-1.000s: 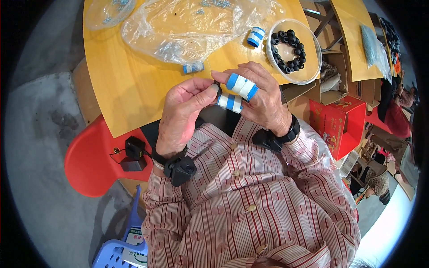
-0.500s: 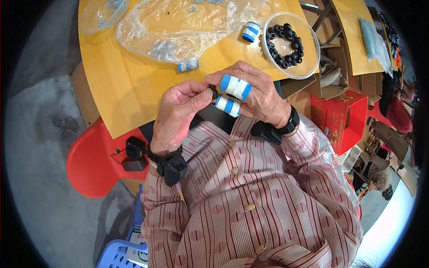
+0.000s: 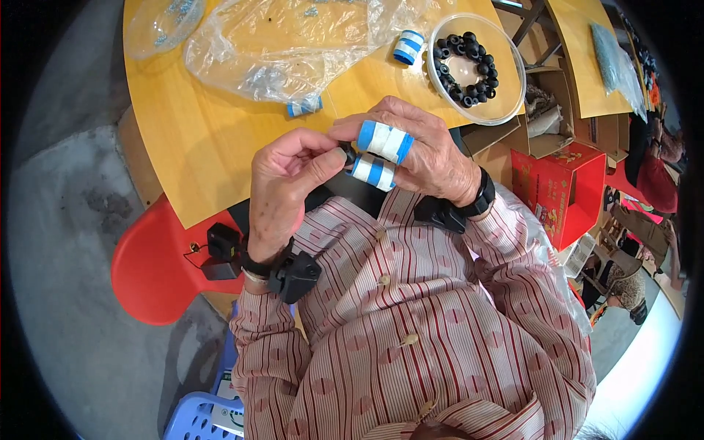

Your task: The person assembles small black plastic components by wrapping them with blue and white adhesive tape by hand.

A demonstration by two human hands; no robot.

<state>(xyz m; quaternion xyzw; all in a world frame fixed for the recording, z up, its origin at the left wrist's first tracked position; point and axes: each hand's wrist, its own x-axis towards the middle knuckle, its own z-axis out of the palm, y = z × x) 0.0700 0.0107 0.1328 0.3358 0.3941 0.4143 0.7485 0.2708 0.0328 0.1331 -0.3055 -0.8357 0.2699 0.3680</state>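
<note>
In front of my chest, both hands meet at a small black round part [image 3: 347, 153]. My left hand [image 3: 282, 176] pinches it between thumb and bent fingers. My right hand [image 3: 433, 150] is curled against its other side, fingertips closed on it. One blue-and-white wrap [image 3: 385, 142] circles my right index finger; a second wrap [image 3: 374, 172] is around the thumb. Part of the black part is hidden by the fingertips. Beyond my right hand, a round clear plastic tub [image 3: 522, 84] holds several similar black parts [image 3: 456, 94] in a ring.
A clear plastic bag [image 3: 220, 62] with small metallic bits covers the far side of the yellow table [image 3: 176, 161]. Two more blue-and-white rolls [image 3: 408, 47] lie there. A clear dish [image 3: 139, 45] stands far left. A red box [image 3: 539, 187] is at right, a red chair [image 3: 147, 271] at left.
My left wrist has turned slightly and the hand has shifted a little left. The grip on the small black part stays nearly the same. The table's things sit slightly further left and up.
</note>
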